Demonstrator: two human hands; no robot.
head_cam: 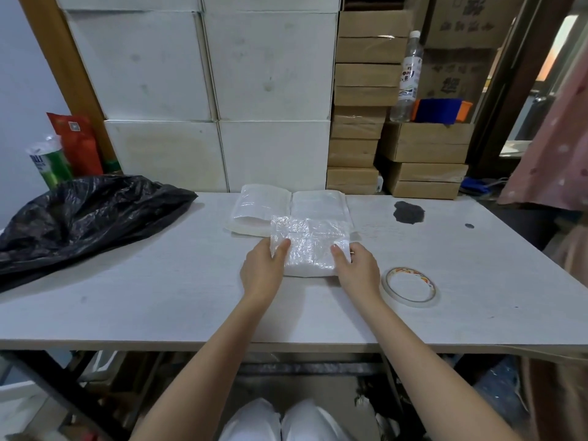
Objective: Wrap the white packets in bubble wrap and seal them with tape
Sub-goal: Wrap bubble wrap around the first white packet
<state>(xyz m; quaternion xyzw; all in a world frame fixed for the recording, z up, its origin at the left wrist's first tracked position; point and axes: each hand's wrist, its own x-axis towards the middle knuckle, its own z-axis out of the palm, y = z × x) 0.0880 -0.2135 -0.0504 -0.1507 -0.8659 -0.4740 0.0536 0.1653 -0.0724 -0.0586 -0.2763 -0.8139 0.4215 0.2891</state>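
My left hand (261,269) and right hand (359,269) pinch the bubble wrap (310,246) around one packet, mid-bench (159,281) | fold unfinished, unsealed | tape roll (409,286) untouched beside right | two packets (291,206) unwrapped behind.

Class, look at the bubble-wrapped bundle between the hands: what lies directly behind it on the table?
Behind the bubble-wrapped bundle lie white packets side by side on the table. The bundle covers their near edges; its contents are hidden.

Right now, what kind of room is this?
Probably a small packing or stock room: cardboard boxes stacked beside white boxes against the wall, and a roll of tape by a bubble-wrapped packet on the table.
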